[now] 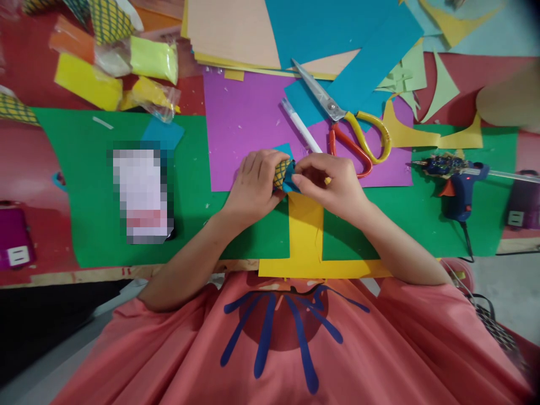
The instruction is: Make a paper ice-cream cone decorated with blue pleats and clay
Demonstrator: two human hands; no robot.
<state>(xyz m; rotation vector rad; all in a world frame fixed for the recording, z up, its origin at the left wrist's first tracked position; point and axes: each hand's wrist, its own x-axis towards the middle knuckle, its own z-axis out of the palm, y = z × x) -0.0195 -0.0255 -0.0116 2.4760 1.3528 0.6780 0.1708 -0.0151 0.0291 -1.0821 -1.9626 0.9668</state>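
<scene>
My left hand is wrapped round a small yellow piece with a dark criss-cross pattern, near the middle of the table. My right hand pinches a blue paper piece at the right side of the patterned piece. The two hands almost meet there. Beneath them lie purple paper and a yellow paper strip. Just beyond my right hand are a white pen and scissors with one yellow and one red handle, their blades pointing up and left.
A blue glue gun lies at the right on green paper. A blurred-out phone-like object is at the left. Packets, including a yellow-green one, lie at the back left. Coloured sheets and paper scraps cover the back.
</scene>
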